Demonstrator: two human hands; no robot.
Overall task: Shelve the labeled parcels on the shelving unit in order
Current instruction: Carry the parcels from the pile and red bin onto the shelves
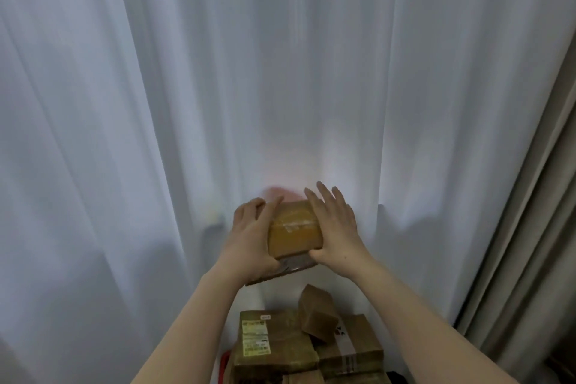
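Brown cardboard parcel (294, 234) is held up in front of a white curtain (156, 103), between the two hands and well above the pile below. The left grip (254, 237) is clenched on its left side, with the thumb laid across the top face and the fingers curled behind. The right grip (335, 227) is released in form: the palm presses flat on the right side and the fingers are straight and spread, pointing upward past the far edge.

The parcel's taped top face is turned up and toward the camera. Its long axis appears to run from one hand to the other, with the right end slightly higher; blur prevents a firmer reading. A flat, darker piece (293, 268) sits directly under the parcel, touching it; what it is cannot be told.

Below, a labelled parcel (277, 343) lies in the pile, a small box (316, 312) rests tilted on top of it, and a taped box (352, 343) is just beside. A beige curtain (530, 259) hangs at the right.
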